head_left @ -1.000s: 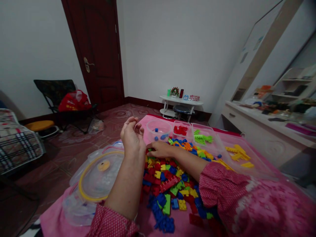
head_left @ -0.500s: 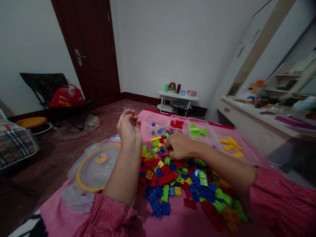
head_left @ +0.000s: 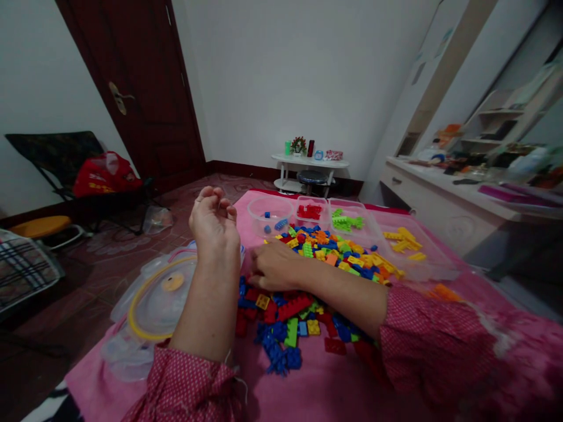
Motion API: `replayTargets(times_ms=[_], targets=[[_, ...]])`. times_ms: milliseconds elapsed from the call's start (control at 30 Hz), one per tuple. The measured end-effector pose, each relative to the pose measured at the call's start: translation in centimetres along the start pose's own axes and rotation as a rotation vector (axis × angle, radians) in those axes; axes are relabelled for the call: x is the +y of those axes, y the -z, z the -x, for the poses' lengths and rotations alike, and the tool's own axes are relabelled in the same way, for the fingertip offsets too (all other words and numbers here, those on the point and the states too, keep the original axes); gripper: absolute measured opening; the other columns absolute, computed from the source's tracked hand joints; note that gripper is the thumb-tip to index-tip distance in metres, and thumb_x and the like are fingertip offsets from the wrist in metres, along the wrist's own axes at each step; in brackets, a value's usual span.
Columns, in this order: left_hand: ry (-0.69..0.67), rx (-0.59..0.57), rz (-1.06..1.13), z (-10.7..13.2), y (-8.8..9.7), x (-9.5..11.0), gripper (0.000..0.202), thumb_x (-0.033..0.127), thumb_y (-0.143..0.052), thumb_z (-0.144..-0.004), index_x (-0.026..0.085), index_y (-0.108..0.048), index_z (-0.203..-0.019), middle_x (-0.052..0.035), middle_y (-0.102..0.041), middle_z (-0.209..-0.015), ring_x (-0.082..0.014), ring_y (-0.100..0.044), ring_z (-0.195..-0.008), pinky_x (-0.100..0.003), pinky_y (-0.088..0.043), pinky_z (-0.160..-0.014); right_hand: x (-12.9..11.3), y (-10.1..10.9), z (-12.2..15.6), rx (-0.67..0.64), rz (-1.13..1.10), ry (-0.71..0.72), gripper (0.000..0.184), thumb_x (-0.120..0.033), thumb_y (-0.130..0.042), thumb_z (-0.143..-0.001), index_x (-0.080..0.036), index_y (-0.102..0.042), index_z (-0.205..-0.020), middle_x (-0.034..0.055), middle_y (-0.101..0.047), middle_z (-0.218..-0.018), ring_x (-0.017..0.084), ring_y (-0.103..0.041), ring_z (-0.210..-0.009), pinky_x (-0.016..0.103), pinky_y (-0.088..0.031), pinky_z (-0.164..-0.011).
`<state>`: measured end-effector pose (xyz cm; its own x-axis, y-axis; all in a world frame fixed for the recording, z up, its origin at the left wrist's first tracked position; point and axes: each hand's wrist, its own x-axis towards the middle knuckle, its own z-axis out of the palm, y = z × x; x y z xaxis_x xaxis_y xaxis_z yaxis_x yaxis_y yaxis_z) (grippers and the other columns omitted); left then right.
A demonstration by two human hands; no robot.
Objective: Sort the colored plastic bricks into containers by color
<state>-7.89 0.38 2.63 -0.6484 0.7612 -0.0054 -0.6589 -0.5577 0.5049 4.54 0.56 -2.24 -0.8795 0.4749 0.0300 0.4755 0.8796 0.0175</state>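
My left hand (head_left: 215, 220) is raised above the table's left side, palm up, its fingers loosely bent; I see nothing in it. My right hand (head_left: 277, 266) reaches across to the left part of a heap of toy building bricks (head_left: 308, 306), back of the hand up. Its fingers curl down among the bricks, and what they pinch is hidden. Behind the heap stand a round clear tub (head_left: 251, 218) with a few blue bricks, a small box with red bricks (head_left: 309, 211), another with green bricks (head_left: 346, 221), and a wide box with yellow bricks (head_left: 404, 240).
Clear lids, one with a yellow rim (head_left: 134, 313), lie by my left forearm. A pink cloth (head_left: 316, 390) covers the table. Beyond are a white side table (head_left: 308, 159), a dresser (head_left: 444, 193) at right and a folding chair with a red bag (head_left: 105, 174) at left.
My right hand has moved left and slightly nearer over the heap, uncovering bricks behind it. The left hand stays raised in much the same pose. The view has shifted slightly.
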Motion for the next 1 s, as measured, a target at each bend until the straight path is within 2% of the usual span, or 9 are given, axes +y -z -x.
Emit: replayTargets(times_ms=[100, 167, 300, 467, 667, 767, 867, 933, 1000], targets=[[0.007, 0.004, -0.007, 0.1, -0.1, 0.0, 0.022, 0.002, -0.047, -0.063, 0.020, -0.054, -0.072, 0.0054, -0.057, -0.067, -0.0017, -0.046, -0.045, -0.014, -0.035, -0.045, -0.8, 0.5, 0.2, 0.079, 0.126, -0.067, 0.047, -0.045, -0.043, -0.086, -0.008, -0.072, -0.078, 0.0166, -0.068, -0.077, 0.027, -0.059, -0.082, 0.041, -0.033, -0.083], [0.011, 0.007, -0.008, 0.2, -0.3, -0.1, 0.022, 0.001, -0.047, -0.063, 0.020, -0.054, -0.073, 0.0055, -0.057, -0.067, -0.0014, -0.046, -0.044, -0.014, -0.035, -0.045, -1.7, 0.1, 0.3, 0.126, 0.106, -0.081, 0.049, -0.049, -0.044, -0.085, -0.009, -0.071, -0.078, 0.0163, -0.068, -0.076, 0.027, -0.058, -0.082, 0.042, -0.033, -0.082], [0.020, 0.011, -0.006, 0.4, -0.4, -0.1, 0.024, 0.000, -0.045, -0.064, 0.020, -0.053, -0.074, 0.0054, -0.057, -0.065, -0.0017, -0.046, -0.044, -0.013, -0.034, -0.044, -3.4, -2.2, 0.3, 0.135, -0.020, -0.091, 0.040, -0.050, -0.052, -0.076, -0.013, -0.067, -0.078, 0.0133, -0.067, -0.075, 0.025, -0.058, -0.074, 0.038, -0.035, -0.073], [0.025, 0.020, -0.009, 0.5, -0.5, -0.1, 0.025, -0.001, -0.044, -0.064, 0.020, -0.053, -0.074, 0.0059, -0.057, -0.065, -0.0019, -0.046, -0.044, -0.014, -0.034, -0.044, -3.8, -3.9, 0.6, 0.213, -0.052, -0.050, 0.033, -0.045, -0.054, -0.074, -0.015, -0.062, -0.086, 0.0105, -0.066, -0.079, 0.024, -0.057, -0.074, 0.040, -0.034, -0.076], [0.029, 0.009, -0.009, 0.6, -0.6, 0.0, 0.023, 0.000, -0.046, -0.065, 0.020, -0.053, -0.072, 0.0061, -0.057, -0.065, -0.0017, -0.046, -0.044, -0.013, -0.034, -0.044, -3.6, -3.4, 1.7, 0.209, -0.006, 0.087, 0.042, -0.047, -0.053, -0.079, -0.013, -0.058, -0.104, 0.0131, -0.065, -0.097, 0.026, -0.054, -0.088, 0.044, -0.032, -0.086], [0.032, 0.011, -0.001, 0.6, -0.6, 0.0, 0.023, 0.000, -0.045, -0.065, 0.021, -0.053, -0.073, 0.0056, -0.058, -0.064, -0.0022, -0.046, -0.044, -0.013, -0.034, -0.044, -2.9, -2.7, 2.1, 0.145, 0.053, 0.087, 0.039, -0.043, -0.054, -0.079, -0.013, -0.062, -0.101, 0.0132, -0.066, -0.092, 0.028, -0.054, -0.089, 0.047, -0.031, -0.088], [0.034, 0.009, 0.003, 0.6, -0.7, 0.0, 0.024, 0.000, -0.046, -0.065, 0.021, -0.054, -0.073, 0.0054, -0.058, -0.065, -0.0027, -0.047, -0.045, -0.013, -0.035, -0.044, -2.1, -1.5, 2.6, 0.080, 0.134, 0.022, 0.028, -0.032, -0.056, -0.074, -0.011, -0.068, -0.089, 0.0145, -0.067, -0.085, 0.030, -0.055, -0.088, 0.050, -0.027, -0.092], [0.031, 0.009, -0.004, 0.7, -0.7, -0.1, 0.024, 0.000, -0.046, -0.066, 0.021, -0.054, -0.073, 0.0050, -0.058, -0.066, -0.0027, -0.047, -0.046, -0.013, -0.035, -0.044, -1.9, -0.9, 3.0, 0.098, 0.168, -0.025, 0.024, -0.028, -0.057, -0.072, -0.010, -0.069, -0.084, 0.0155, -0.067, -0.087, 0.030, -0.055, -0.089, 0.051, -0.025, -0.094], [0.026, 0.001, -0.012, 0.7, -0.7, -0.2, 0.022, 0.001, -0.046, -0.067, 0.021, -0.054, -0.073, 0.0045, -0.059, -0.068, -0.0027, -0.047, -0.046, -0.013, -0.035, -0.044, -2.2, -0.7, 3.4, 0.147, 0.156, -0.003, 0.025, -0.026, -0.056, -0.072, -0.011, -0.069, -0.087, 0.0144, -0.066, -0.090, 0.029, -0.054, -0.090, 0.050, -0.026, -0.094]])
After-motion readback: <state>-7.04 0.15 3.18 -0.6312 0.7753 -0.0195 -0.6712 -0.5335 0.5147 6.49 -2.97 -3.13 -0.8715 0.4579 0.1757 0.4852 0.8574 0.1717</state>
